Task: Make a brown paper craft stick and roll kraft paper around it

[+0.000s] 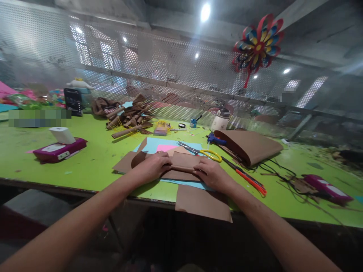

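A sheet of brown paper [185,160] lies in front of me with a rolled or folded edge along its near side. My left hand [154,166] grips its left part, fingers curled over the edge. At the right end, my right hand [213,174] pinches the same edge. Beneath are light blue sheets [151,144], a pink piece [163,149] and more brown paper. Scissors [210,154] with yellow handles rest just beyond the paper, blades pointing left. Another brown sheet [202,204] hangs over the table's front edge under my right hand.
To the right lie a red-handled tool [251,182], a blue glue gun [217,139], a large folded brown sheet [252,145] and black cords. Rolled brown paper [130,119] is heaped behind. Purple tissue packs [61,150] lie on both sides; a phone [73,102] stands back left.
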